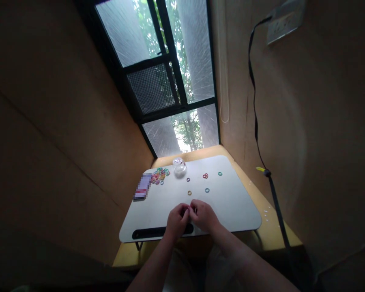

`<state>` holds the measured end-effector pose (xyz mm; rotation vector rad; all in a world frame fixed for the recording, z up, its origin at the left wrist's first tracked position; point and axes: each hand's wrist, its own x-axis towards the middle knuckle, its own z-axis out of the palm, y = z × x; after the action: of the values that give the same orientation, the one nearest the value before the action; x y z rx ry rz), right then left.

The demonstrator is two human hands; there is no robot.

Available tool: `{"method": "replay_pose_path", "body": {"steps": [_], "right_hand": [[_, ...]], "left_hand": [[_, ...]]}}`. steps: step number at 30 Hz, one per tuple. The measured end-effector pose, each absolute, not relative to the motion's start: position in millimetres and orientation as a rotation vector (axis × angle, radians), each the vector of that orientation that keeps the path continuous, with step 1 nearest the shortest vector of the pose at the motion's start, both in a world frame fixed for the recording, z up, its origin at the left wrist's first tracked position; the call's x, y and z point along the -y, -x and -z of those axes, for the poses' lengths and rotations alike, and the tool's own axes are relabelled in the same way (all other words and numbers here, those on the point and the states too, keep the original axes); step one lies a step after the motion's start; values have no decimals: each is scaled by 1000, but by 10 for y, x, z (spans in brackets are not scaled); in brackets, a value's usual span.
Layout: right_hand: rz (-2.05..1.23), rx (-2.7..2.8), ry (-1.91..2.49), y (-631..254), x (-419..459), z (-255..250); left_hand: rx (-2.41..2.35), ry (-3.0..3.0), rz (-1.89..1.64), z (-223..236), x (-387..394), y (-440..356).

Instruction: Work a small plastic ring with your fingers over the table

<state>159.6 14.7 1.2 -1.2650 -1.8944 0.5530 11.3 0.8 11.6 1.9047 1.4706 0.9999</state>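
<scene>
Forearms (245,257) converge; curled left hand (177,219) meets curled right hand (203,215).

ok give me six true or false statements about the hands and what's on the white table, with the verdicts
1. The left hand and right hand are close together over the white table. True.
2. A pile of coloured rings lies next to the phone. True.
3. The phone is on the table's right side. False: it is on the left side.
4. The clear container stands at the edge nearest the person. False: it stands near the far edge.
5. The window is beyond the table's far edge. True.
6. Every ring is in the pile. False: several loose rings lie apart from it.
</scene>
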Motion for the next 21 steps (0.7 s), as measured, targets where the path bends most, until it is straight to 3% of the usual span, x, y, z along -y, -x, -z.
{"method": "replay_pose_path", "body": {"steps": [21], "right_hand": [[-514,1920,1315,-1567,-123,-39]], "left_hand": [[-1524,-1925,-1006,-99,9,-80]]}}
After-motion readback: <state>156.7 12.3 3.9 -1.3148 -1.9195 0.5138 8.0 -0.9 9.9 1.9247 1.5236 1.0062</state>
